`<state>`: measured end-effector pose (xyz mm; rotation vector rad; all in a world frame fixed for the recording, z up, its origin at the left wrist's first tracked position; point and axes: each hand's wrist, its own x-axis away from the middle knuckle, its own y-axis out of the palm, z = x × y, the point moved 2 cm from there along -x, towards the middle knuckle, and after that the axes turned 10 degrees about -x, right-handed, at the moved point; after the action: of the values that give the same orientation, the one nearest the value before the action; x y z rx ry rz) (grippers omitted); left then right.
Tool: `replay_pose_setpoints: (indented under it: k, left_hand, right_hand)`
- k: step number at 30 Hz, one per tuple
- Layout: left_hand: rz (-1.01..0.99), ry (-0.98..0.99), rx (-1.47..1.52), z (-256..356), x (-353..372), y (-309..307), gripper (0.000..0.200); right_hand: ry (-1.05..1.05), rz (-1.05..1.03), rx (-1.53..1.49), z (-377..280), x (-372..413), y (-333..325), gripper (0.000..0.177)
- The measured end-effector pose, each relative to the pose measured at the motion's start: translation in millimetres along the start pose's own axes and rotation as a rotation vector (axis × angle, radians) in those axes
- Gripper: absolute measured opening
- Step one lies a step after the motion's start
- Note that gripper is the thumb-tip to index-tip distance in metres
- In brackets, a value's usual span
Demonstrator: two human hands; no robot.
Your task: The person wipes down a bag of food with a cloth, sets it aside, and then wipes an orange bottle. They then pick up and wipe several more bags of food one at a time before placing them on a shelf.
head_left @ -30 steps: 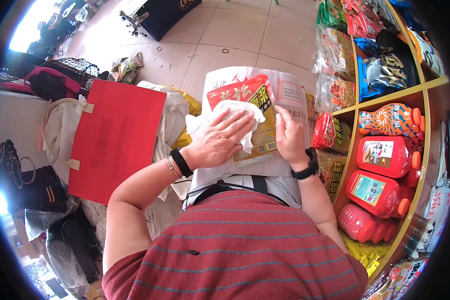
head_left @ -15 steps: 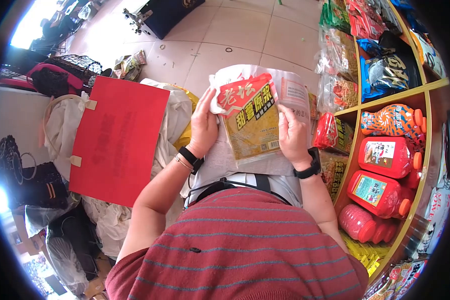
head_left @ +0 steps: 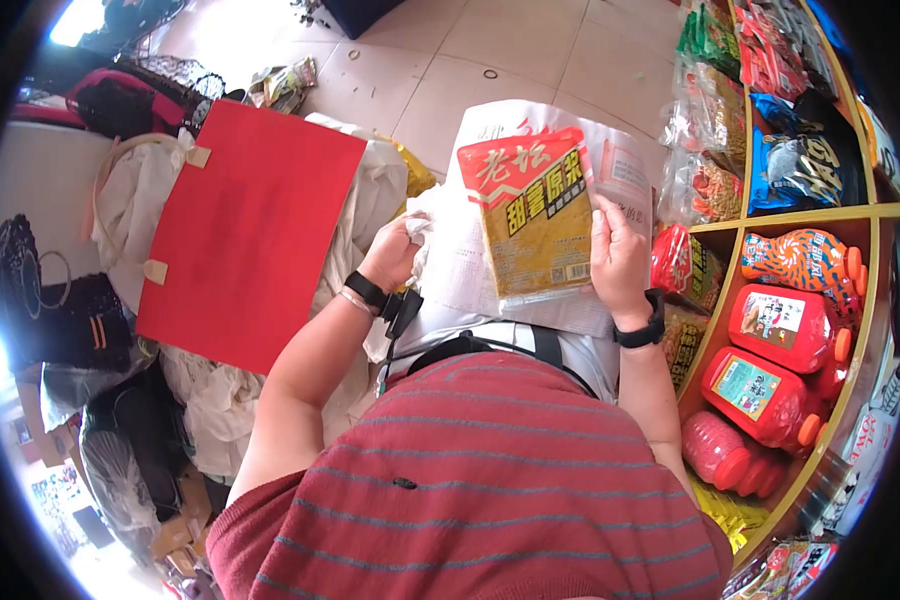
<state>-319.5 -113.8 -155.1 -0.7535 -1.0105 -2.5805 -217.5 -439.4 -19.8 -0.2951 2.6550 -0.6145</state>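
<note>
A flat yellow-brown packet with a red top and Chinese lettering (head_left: pixel 532 215) lies over a spread newspaper (head_left: pixel 455 255) on the lap. My right hand (head_left: pixel 618 255) grips the packet's right edge, thumb on top. To the left of the packet, my left hand (head_left: pixel 392 252) is closed on a crumpled white tissue (head_left: pixel 422 228), clear of the packet. Dark bands circle both wrists.
A red paper bag (head_left: pixel 250 235) leans on white cloth bags at the left. Wooden shelves (head_left: pixel 820 217) at the right hold packets and red jars (head_left: pixel 752 385). Tiled floor (head_left: pixel 470 70) lies ahead, with a small ring on it.
My left hand has moved off the packet's upper left, down and away, with the white tissue. The packet's red top is now uncovered. The whole view has shifted slightly.
</note>
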Motion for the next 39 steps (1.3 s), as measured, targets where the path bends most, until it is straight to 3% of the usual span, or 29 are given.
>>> replay_pose_setpoints:
  k: [2, 6, 8, 11, 12, 13, 14, 15, 17, 19, 20, 21, 23, 24, 25, 27, 29, 30, 31, 33, 34, 35, 37, 39]
  left_hand:
    - [-0.260, -0.144, 0.051, -25.6, -8.8, -33.1, 0.035]
    - [-0.056, -0.277, 0.043, -12.4, 43.5, 21.2, 0.034]
    - [0.169, -0.225, -0.035, -10.5, 51.3, 23.9, 0.030]
    - [0.034, -0.071, -0.008, -4.2, 25.7, -51.4, 0.025]
    - [0.247, 0.027, 0.012, 21.7, 42.2, -11.3, 0.020]
    - [0.234, 0.117, 0.052, 34.3, 40.2, -23.3, 0.018]
    - [0.078, 0.096, 0.204, 47.9, 36.8, -32.5, 0.018]
    - [-0.081, 0.072, 0.353, 63.8, 38.5, -27.7, 0.019]
    - [-0.196, 0.097, 0.505, 90.3, 49.3, 5.7, 0.013]
    - [-0.369, 0.134, 0.555, 101.8, 54.4, 36.5, 0.028]
    - [-0.384, 0.124, 0.550, 104.1, 55.9, 53.6, 0.028]
    - [-0.436, 0.104, 0.586, 105.1, 57.3, 72.9, 0.031]
    - [-0.503, 0.073, 0.619, 101.5, 61.1, 109.7, 0.033]
    - [-0.520, 0.058, 0.640, 98.2, 64.1, 126.8, 0.033]
    - [-0.532, 0.044, 0.662, 96.3, 64.6, 135.9, 0.033]
    - [-0.582, 0.038, 0.616, 96.0, 59.1, 139.5, 0.032]
    - [-0.396, 0.154, 0.333, 88.3, 57.7, 140.2, 0.030]
    - [-0.275, 0.085, 0.197, 89.2, 55.9, 134.4, 0.028]
    - [-0.278, 0.081, 0.196, 91.5, 55.4, 131.1, 0.028]
    - [-0.191, 0.312, -0.047, 98.3, 58.5, 131.0, 0.028]
    - [-0.151, 0.442, 0.072, 95.6, 58.1, 144.5, 0.029]
    - [-0.154, 0.440, 0.075, 94.1, 59.8, 148.2, 0.029]
    - [-0.093, 0.504, -0.021, 91.6, 63.6, 151.6, 0.029]
    - [-0.124, 0.504, -0.041, 87.4, 60.4, 148.1, 0.030]
  right_hand:
    - [0.022, -0.019, 0.005, 2.1, 2.0, 0.5, 0.024]
    - [-0.033, 0.018, 0.004, 4.0, 2.1, 3.9, 0.024]
    - [-0.047, 0.031, -0.006, 3.6, 1.5, 3.5, 0.023]
    - [0.002, -0.020, 0.008, -1.3, -1.6, -3.4, 0.024]
    - [0.038, -0.056, 0.064, -2.9, -1.4, -8.0, 0.025]
    - [0.072, -0.089, 0.120, -11.5, -3.6, -12.5, 0.026]
    - [0.243, -0.157, 0.179, -23.0, -5.3, -22.3, 0.029]
    - [0.241, -0.152, 0.177, -35.7, -7.8, -26.0, 0.029]
    - [-0.083, -0.031, 0.246, -67.2, -13.4, -30.4, 0.032]
    - [-0.058, -0.189, 0.076, -104.5, -15.0, -21.8, 0.033]
    - [-0.052, -0.295, -0.101, -112.2, -12.1, -10.7, 0.036]
    - [0.096, -0.377, -0.403, -120.2, -7.7, 5.7, 0.042]
    - [-0.084, -0.416, -0.333, -114.9, -7.9, 33.1, 0.057]
    - [-0.001, -0.374, -0.531, -110.9, -7.8, 47.4, 0.059]
    - [-0.003, -0.365, -0.525, -105.0, -7.8, 54.2, 0.059]
    - [0.360, -0.447, -0.751, -86.8, -8.2, 68.5, 0.054]
    - [0.404, -0.443, -0.819, -74.0, -9.0, 67.4, 0.046]
    - [0.474, -0.455, -0.809, -71.1, -10.8, 58.7, 0.042]
    - [0.544, -0.466, -0.800, -66.5, -11.3, 51.1, 0.039]
    - [0.510, -0.377, -0.809, -56.2, -10.4, 41.0, 0.032]
    - [0.524, -0.317, -0.927, -58.0, -12.6, 33.1, 0.029]
    - [0.535, -0.255, -1.045, -60.3, -15.3, 25.3, 0.026]
    - [0.499, -0.233, -1.005, -66.1, -18.6, 14.8, 0.022]
    - [0.421, -0.068, -1.009, -74.2, -23.1, 8.0, 0.021]
